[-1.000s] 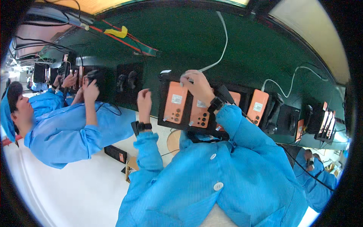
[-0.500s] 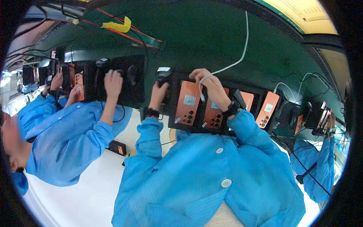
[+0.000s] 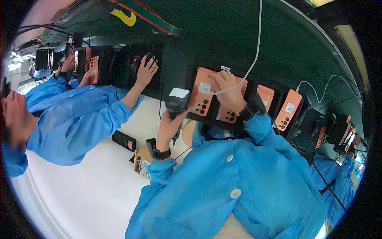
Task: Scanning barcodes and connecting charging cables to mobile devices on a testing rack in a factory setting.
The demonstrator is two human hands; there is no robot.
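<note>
Phones [image 3: 203,95] with orange backs stand side by side in a black rack [image 3: 238,119] at about 1 o'clock from the person's chest, propped against a dark green wall [image 3: 223,36]. The right hand [image 3: 227,91] lies on the back of the left-most phone and is closed over a white cable [image 3: 254,47] that runs up the wall toward 12 o'clock. The left hand [image 3: 169,123] is clenched around the grip of a black handheld scanner [image 3: 177,103], whose head points toward that same phone, just beside its lower left corner.

Judging from this, the cable could be the trouble: a pull from the right hand may drag the phone out of its slot or tip it onto its neighbours, since the phones only lean in the rack. The scanner head is close enough to knock the phone's back if the left hand jerks.

A white tabletop [image 3: 79,191] runs below the rack, with a small cardboard box [image 3: 141,161] and a flat black device [image 3: 123,140] at 9 o'clock of the left wrist. Another person in a blue coat [image 3: 75,119] works at 10 o'clock, one hand [image 3: 145,69] on a further rack.
</note>
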